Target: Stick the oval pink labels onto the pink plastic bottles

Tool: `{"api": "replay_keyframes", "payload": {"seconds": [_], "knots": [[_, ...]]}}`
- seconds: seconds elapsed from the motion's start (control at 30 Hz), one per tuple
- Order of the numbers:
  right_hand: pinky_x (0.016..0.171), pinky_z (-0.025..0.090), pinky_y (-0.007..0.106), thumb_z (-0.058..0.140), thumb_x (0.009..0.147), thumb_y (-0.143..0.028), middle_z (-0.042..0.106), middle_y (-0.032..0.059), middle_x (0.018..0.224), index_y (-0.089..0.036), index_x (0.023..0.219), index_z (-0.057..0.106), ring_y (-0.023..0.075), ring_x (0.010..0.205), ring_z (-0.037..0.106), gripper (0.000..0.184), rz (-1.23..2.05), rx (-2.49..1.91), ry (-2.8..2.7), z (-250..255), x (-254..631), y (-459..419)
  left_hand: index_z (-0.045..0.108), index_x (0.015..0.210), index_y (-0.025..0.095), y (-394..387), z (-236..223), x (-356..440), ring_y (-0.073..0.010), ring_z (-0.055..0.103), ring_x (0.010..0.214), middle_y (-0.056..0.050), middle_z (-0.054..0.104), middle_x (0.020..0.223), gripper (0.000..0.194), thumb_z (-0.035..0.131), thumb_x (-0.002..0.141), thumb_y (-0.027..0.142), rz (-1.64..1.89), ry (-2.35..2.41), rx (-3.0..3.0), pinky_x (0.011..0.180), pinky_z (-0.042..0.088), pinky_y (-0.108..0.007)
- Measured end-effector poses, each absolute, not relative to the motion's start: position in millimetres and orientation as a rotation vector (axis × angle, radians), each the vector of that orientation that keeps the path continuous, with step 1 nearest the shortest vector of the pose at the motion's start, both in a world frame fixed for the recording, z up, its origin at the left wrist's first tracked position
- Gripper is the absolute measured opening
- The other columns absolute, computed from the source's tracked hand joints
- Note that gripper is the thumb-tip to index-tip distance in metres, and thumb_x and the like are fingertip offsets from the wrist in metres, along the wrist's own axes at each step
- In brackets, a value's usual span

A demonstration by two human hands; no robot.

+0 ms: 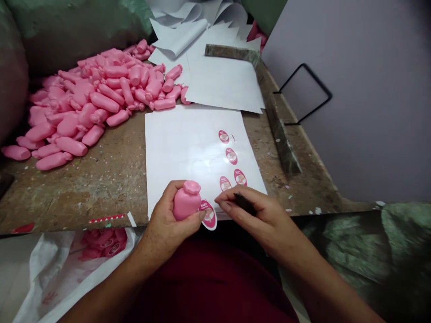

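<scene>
Left hand (168, 220) closed around a pink plastic bottle (186, 201) at the near edge of the label sheet (182, 152), its side turned toward a pink oval label (208, 215). Right hand (251, 213) pinches a small dark implement (244, 204), keeping the fingertips (218, 202) free beside that label. A heap of bottles (87, 101) lies beyond the sheet, to its left.

A strip of stained brown tabletop (111, 188) gives free passage between the heap of pink plastic bottles (90, 98) at upper left and the white label sheet (188, 152) at centre; a long dark stone bar (278, 121) blocks the right.
</scene>
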State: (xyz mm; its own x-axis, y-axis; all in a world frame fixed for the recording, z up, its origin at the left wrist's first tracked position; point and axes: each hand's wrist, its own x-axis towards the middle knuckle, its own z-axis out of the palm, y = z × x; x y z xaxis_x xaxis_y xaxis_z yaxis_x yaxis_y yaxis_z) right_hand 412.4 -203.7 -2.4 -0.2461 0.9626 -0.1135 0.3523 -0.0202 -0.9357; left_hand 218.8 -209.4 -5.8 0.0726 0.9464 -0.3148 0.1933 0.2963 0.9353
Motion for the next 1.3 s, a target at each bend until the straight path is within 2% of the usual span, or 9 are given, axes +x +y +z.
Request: {"api": "replay_keyframes", "payload": {"seconds": [0.1, 0.23, 0.4, 0.47, 0.57, 0.7, 0.83, 0.93, 1.3], "knots": [[0.063, 0.045, 0.026, 0.062, 0.087, -0.031, 0.065, -0.0002, 0.072, -0.021, 0.078, 0.067, 0.0151, 0.067, 0.058, 0.014, 1.436, -1.386, -1.586, -2.2, 409.3, -205.4, 0.058, 0.104, 0.023, -211.4, -7.1, 218.8, -0.0114, 0.056, 0.072, 0.002, 0.062, 0.086, 0.036, 0.077, 0.074, 0.028, 0.822, 1.36, 1.118, 0.069, 0.047, -0.023], [0.062, 0.043, 0.026, 0.062, 0.084, -0.025, 0.063, -0.0012, 0.069, -0.021, 0.073, 0.064, 0.0144, 0.065, 0.055, 0.011, 1.372, -1.361, -1.616, -1.6, 406.4, -207.1, 0.06, 0.104, 0.024, -214.7, -9.2, 217.8, -0.0117, 0.058, 0.072, 0.002, 0.065, 0.085, 0.032, 0.077, 0.077, 0.028, 0.853, 1.378, 1.214, 0.068, 0.048, -0.023], [0.066, 0.044, 0.027, 0.064, 0.084, -0.024, 0.065, -0.0002, 0.072, -0.022, 0.074, 0.067, 0.0156, 0.069, 0.057, 0.01, 1.226, -1.384, -1.533, 4.7, 411.2, -207.1, 0.059, 0.115, 0.026, -210.0, -9.3, 214.7, -0.0172, 0.068, 0.093, -0.004, 0.069, 0.116, 0.041, 0.077, 0.079, 0.029, 1.081, 1.442, 1.239, 0.086, 0.053, -0.03], [0.067, 0.045, 0.027, 0.068, 0.084, -0.03, 0.065, -0.0002, 0.075, -0.023, 0.078, 0.069, 0.0156, 0.07, 0.057, 0.01, 1.314, -1.393, -1.378, 4.0, 413.0, -206.5, 0.057, 0.116, 0.025, -205.3, -7.2, 215.5, -0.0172, 0.069, 0.091, -0.005, 0.067, 0.121, 0.044, 0.078, 0.078, 0.033, 1.103, 1.371, 1.008, 0.08, 0.055, -0.03], [0.065, 0.045, 0.026, 0.074, 0.083, -0.04, 0.065, -0.0005, 0.076, -0.022, 0.081, 0.07, 0.0142, 0.069, 0.056, 0.019, 1.544, -1.339, -1.151, -0.9, 411.1, -205.8, 0.058, 0.115, 0.023, -200.8, -4.3, 220.6, -0.0148, 0.067, 0.086, -0.005, 0.067, 0.111, 0.042, 0.077, 0.08, 0.037, 1.049, 1.17, 0.633, 0.069, 0.054, -0.024], [0.062, 0.046, 0.026, 0.077, 0.079, -0.046, 0.061, -0.002, 0.067, -0.021, 0.08, 0.069, 0.0127, 0.061, 0.053, 0.026, 1.777, -1.269, -0.965, -5.8, 402.0, -206.6, 0.061, 0.113, 0.021, -202.0, -4.1, 230.3, -0.0137, 0.066, 0.086, -0.005, 0.069, 0.101, 0.036, 0.068, 0.088, 0.045, 1.01, 0.978, 0.383, 0.077, 0.054, -0.024], [0.061, 0.047, 0.027, 0.079, 0.076, -0.046, 0.057, -0.003, 0.064, -0.02, 0.079, 0.068, 0.0124, 0.059, 0.052, 0.028, 1.824, -1.284, -0.943, -6.2, 395.2, -207.2, 0.06, 0.116, 0.021, -203.9, -5.8, 236.0, -0.0199, 0.068, 0.092, -0.007, 0.069, 0.1, 0.051, 0.059, 0.087, 0.064, 0.98, 0.969, 0.314, 0.081, 0.054, -0.031], [0.066, 0.048, 0.028, 0.079, 0.076, -0.046, 0.062, -0.0012, 0.07, -0.02, 0.08, 0.069, 0.0137, 0.065, 0.055, 0.028, 1.84, -1.29, -0.93, -6.5, 392.5, -205.9, 0.059, 0.116, 0.022, -203.9, -6.5, 237.6, -0.0235, 0.068, 0.097, -0.008, 0.07, 0.102, 0.06, 0.054, 0.084, 0.073, 0.98, 0.967, 0.328, 0.085, 0.054, -0.037], [0.073, 0.049, 0.027, 0.084, 0.073, -0.042, 0.069, 0.0001, 0.081, -0.021, 0.077, 0.073, 0.0153, 0.076, 0.06, 0.024, 1.876, -1.23, -0.863, -11.8, 390.0, -202.4, 0.058, 0.115, 0.021, -205.1, -8.7, 239.6, -0.0232, 0.066, 0.104, -0.009, 0.069, 0.107, 0.055, 0.05, 0.089, 0.069, 1.017, 0.881, 0.33, 0.091, 0.051, -0.037]]}}
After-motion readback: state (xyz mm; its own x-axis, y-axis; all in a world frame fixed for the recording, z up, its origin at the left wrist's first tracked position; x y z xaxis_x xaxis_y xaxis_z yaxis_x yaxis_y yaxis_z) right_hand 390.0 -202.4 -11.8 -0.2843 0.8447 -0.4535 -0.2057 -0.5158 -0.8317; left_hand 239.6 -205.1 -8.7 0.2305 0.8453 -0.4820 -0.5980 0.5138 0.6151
